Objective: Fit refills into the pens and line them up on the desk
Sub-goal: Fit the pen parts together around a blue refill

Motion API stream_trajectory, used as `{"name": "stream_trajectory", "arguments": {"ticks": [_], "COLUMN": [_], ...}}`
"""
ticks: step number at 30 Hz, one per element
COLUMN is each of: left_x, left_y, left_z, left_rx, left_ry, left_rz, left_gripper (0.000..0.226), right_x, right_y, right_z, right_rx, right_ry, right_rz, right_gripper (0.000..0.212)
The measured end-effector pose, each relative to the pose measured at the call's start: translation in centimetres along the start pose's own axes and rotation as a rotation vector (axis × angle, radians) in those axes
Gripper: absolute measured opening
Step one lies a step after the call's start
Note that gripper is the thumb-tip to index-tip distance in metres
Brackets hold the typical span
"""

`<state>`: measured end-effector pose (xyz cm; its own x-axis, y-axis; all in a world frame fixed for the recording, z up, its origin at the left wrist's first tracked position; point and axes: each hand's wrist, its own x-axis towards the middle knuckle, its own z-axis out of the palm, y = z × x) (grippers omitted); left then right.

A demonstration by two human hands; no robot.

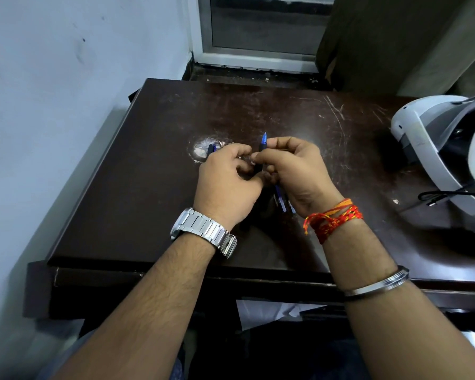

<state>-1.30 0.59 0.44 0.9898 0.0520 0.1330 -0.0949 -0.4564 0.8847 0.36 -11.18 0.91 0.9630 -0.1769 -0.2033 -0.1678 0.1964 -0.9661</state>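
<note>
I have one pen (261, 152) upright between my two hands above the middle of the dark worktop (126, 187), its blue tip pointing toward twelve o'clock. My right hand (294, 171) is the main grip, thumb and forefinger clamped together on the black barrel just below the tip; my left hand (228, 185) closes in from nine o'clock, fingertips meeting the same barrel lower down, though I cannot tell exactly what they pinch there. To do this step well, I judge I should keep the barrel steady with the right grip, let the left do the pushing or twisting, keep refill and barrel in one straight line, and stop once it seats rather than force it. More blue pens (283, 201) lie on the worktop beneath my right palm, at about five o'clock from the grip, partly hidden. Another dark pen piece (211, 148) shows just beyond my left knuckles, at about ten o'clock. A white headset (433, 138) sits well apart at three o'clock.
</note>
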Motion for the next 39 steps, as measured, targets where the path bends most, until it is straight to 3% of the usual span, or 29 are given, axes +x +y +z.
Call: {"name": "stream_trajectory", "arguments": {"ticks": [16,20,31,34,39], "left_x": [-0.04,-0.02,0.03,0.04,0.05], "left_y": [0.02,-0.03,-0.07,0.0,0.05], "left_z": [0.09,0.07,0.11,0.03,-0.13], "left_rx": [0.003,0.006,0.014,0.024,0.05], "left_ry": [0.015,0.016,0.032,0.046,0.106], "left_rz": [0.009,-0.002,0.005,0.004,0.012], "left_gripper": [0.039,0.039,0.036,0.04,0.041], "right_x": [-0.24,-0.04,-0.33,-0.23,-0.38], "right_y": [0.22,0.01,0.05,-0.16,-0.04], "right_z": [0.28,0.2,0.08,0.12,-0.06], "right_rx": [-0.055,-0.022,-0.044,-0.023,-0.044], "right_ry": [0.02,0.008,0.037,-0.01,0.012], "right_rz": [-0.022,-0.014,-0.03,-0.01,-0.049], "right_gripper": [0.032,0.018,0.023,0.01,0.023]}}
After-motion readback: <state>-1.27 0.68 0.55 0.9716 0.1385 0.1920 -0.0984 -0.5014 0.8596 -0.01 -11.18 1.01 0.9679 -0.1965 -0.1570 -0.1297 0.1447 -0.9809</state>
